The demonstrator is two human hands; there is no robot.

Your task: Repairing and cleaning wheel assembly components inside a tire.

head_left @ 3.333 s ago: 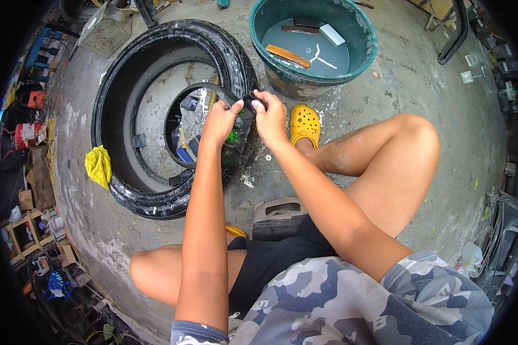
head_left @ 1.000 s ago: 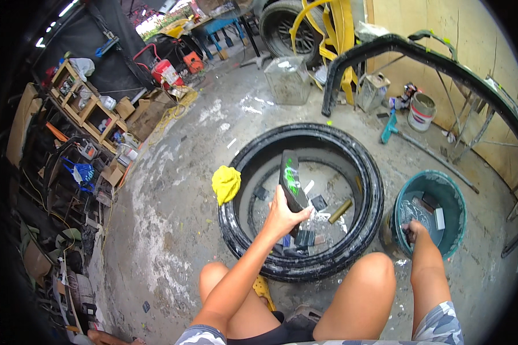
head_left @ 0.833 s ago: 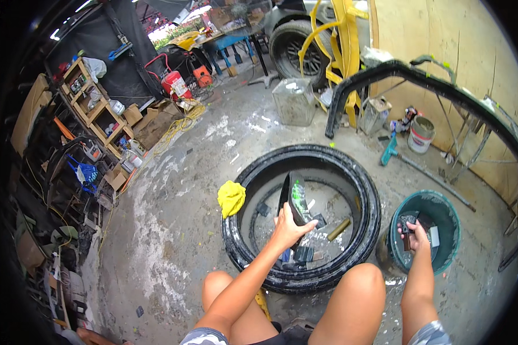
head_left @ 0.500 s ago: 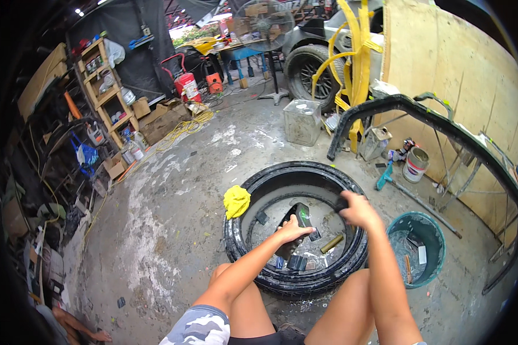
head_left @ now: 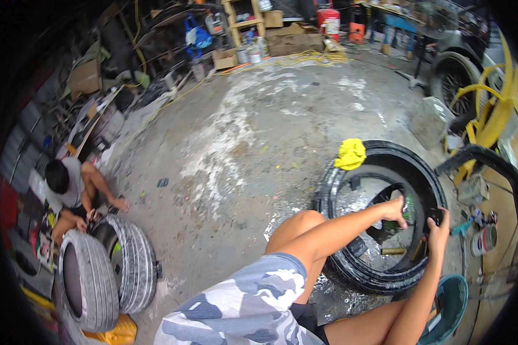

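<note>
Head view: left hand (head_left: 396, 209) fingers curl down onto a black rubber strip (head_left: 385, 198) inside the tyre (head_left: 380, 276) lying flat on the concrete floor (head_left: 242, 144). Right hand (head_left: 438, 230) grips a dark object; finger detail unclear. Yellow rag (head_left: 351, 154) rests on the tyre's far rim. Another person (head_left: 69, 192) crouches by two upright tyres (head_left: 106, 270).

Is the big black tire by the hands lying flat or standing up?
Lying flat: the tire rests on its side on the floor, its round opening facing up.
</note>
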